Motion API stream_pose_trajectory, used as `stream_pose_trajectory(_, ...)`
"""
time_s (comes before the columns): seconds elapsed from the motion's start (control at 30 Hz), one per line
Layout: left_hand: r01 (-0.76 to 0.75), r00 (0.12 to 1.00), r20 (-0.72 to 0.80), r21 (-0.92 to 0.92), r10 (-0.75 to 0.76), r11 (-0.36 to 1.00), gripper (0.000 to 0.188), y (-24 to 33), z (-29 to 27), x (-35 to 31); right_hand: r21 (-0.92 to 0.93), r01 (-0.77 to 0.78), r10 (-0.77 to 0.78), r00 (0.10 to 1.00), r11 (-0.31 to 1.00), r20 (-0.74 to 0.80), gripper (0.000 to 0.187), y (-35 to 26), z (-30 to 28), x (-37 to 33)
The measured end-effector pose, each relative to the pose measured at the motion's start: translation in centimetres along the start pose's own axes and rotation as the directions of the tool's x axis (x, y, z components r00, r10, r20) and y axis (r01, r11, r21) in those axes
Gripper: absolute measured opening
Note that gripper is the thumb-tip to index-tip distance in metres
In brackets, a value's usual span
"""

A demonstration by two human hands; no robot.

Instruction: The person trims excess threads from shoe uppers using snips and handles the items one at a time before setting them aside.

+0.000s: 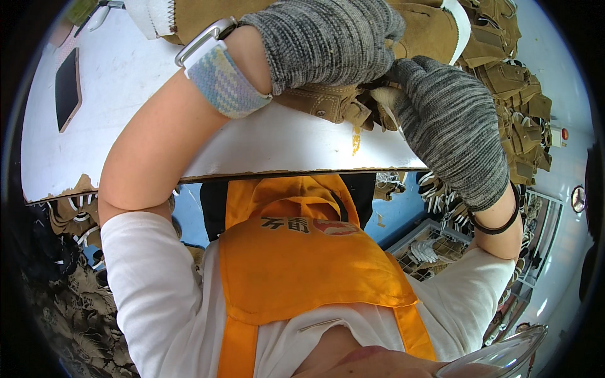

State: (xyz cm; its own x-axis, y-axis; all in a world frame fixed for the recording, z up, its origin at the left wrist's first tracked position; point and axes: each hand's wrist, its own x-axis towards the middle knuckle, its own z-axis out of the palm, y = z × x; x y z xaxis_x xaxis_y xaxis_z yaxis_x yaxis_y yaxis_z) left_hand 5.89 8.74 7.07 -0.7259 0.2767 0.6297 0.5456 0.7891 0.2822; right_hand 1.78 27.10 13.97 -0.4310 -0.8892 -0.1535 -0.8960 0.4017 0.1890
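Both my hands wear grey knitted gloves and meet over the white table at the top of the head view. My left hand point(328, 44) is closed, its fingers curled and mostly hidden, on a brown suede piece point(318, 104) with stitched edges and small metal rivets, which looks like a shoe upper. My right hand point(444, 116) is closed too, its fingertips pinching the right end of the same piece, beside a pale strip. Behind my hands lies a larger brown suede piece point(428, 31) with a white edge. What lies between my fingertips is hidden.
Stacked brown suede pieces point(520, 120) rise at the right. A dark phone point(68, 89) lies at the left of the white table point(145, 69), whose near edge is chipped. Below stand a wire basket point(435, 246) and more suede pieces at the lower left point(75, 220).
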Motion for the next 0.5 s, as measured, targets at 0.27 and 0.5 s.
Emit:
stream_pose_trajectory(0.27, -0.091, 0.991, 0.1, -0.016, 0.092, 0.996, 0.047, 0.3, -0.5, 0.4, 0.176, -0.098, 0.093, 0.995, 0.979, 0.037, 0.02, -0.3, 0.4, -0.5)
stream_pose_trajectory(0.5, -0.09, 0.99, 0.109, 0.054, 0.084, 0.994, 0.045, 0.1, -0.8, 0.0, -0.048, 0.017, -0.017, 1.0, 0.999, 0.002, 0.019, 0.0, 1.1, 0.5)
